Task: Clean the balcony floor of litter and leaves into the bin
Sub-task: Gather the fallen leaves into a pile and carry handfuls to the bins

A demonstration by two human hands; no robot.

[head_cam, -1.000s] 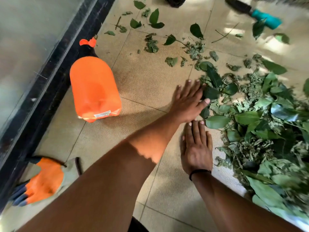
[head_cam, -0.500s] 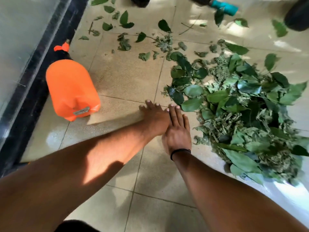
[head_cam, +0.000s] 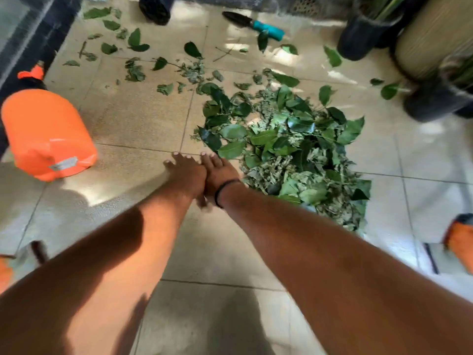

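A heap of green leaves (head_cam: 286, 147) lies on the beige tiled floor (head_cam: 133, 124), right of centre. Loose leaves (head_cam: 135, 42) are scattered across the tiles further back. My left hand (head_cam: 188, 172) and my right hand (head_cam: 220, 171) rest side by side, palms down on the floor, at the heap's near-left edge. The fingers of both are flat and hold nothing. My right wrist carries a black band. The right fingertips touch the nearest leaves. No bin is clearly in view.
An orange plastic jug (head_cam: 46, 134) lies on its side at left by a dark door frame (head_cam: 38, 34). A teal-handled trowel (head_cam: 253, 23) lies at the back. Dark plant pots (head_cam: 363, 37) stand at back right. Orange gloves (head_cam: 460, 242) lie at both edges.
Both hands have drawn back toward me and come together, away from the heap's middle. The view has swung right and pulled back, showing the pots and a second glove.
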